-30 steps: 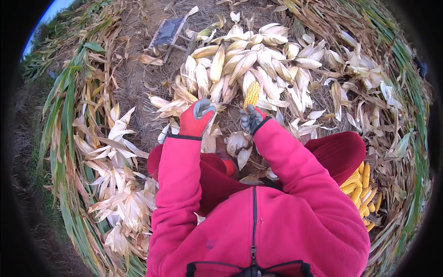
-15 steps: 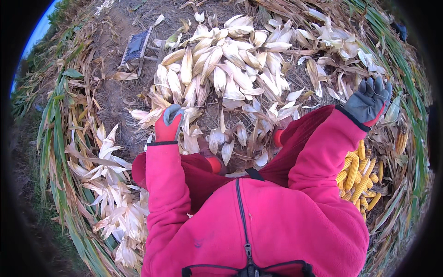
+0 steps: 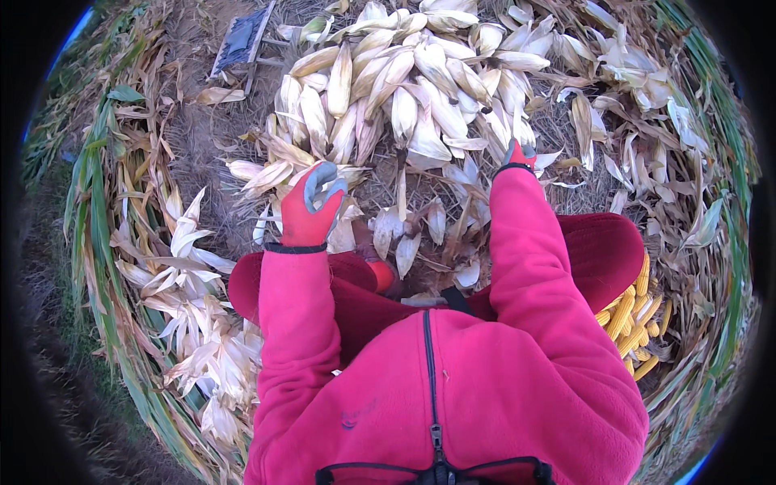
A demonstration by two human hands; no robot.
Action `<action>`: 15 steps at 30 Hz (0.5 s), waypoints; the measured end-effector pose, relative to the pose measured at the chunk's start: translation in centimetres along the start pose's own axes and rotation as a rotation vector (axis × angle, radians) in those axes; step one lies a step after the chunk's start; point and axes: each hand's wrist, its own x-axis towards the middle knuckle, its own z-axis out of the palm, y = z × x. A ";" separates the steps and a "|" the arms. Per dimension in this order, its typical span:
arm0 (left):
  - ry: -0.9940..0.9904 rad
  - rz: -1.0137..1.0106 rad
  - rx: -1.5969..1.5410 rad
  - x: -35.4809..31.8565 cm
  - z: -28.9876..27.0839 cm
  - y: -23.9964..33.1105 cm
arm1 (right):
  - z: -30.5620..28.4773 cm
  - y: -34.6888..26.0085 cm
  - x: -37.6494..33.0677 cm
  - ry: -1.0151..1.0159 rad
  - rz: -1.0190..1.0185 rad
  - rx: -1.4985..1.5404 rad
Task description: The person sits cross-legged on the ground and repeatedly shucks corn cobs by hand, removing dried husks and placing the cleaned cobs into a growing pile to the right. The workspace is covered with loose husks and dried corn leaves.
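My left hand [image 3: 313, 205], in a red glove with grey fingers, hovers at the near left side of a pile of unhusked corn ears [image 3: 436, 65]. Its fingers curve in a loose C with a gap between them and the thumb, holding nothing. My right hand [image 3: 521, 155], gloved alike, reaches to the pile's near right edge, right by a pale corn ear [image 3: 522, 131]. The fingers there are mostly hidden, so whether they grip the ear cannot be made out.
Husked yellow cobs [image 3: 634, 323] lie in a heap beyond my right knee. Stripped husks [image 3: 214, 356] are piled at my left. Green and dry stalks [image 3: 93, 242] ring the spot. A small wooden-framed seat [image 3: 242, 40] stands at the far left. My bent legs [image 3: 598, 250] sit close in front.
My right hand has swung from the far right, where it was spread wide above the yellow cobs, leftward to the pile. My left hand has turned and its fingers show more widely parted.
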 end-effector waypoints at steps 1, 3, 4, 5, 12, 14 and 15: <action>0.003 0.032 0.020 0.3 0.0 -0.2 | -0.3 3.0 -0.5 0.025 -0.046 -0.299; 0.072 0.012 -0.046 0.5 -0.4 0.0 | -1.1 8.2 -3.7 0.004 -0.205 -0.924; 0.130 -0.028 -0.134 0.9 -0.8 0.9 | -1.1 10.3 -5.5 -0.047 -0.277 -1.133; 0.186 -0.066 -0.222 1.4 -1.3 1.7 | -1.1 12.5 -7.5 -0.146 -0.357 -1.284; 0.427 -0.038 -0.347 1.9 -3.4 3.6 | 3.4 6.7 -17.8 -1.635 -0.011 -1.180; 0.451 -0.014 -0.288 2.2 -3.4 3.4 | 5.6 6.3 -19.4 -1.623 -0.324 -1.320; 0.455 0.028 -0.302 2.2 -3.3 3.5 | 6.1 5.7 -19.2 -1.391 -0.392 -1.247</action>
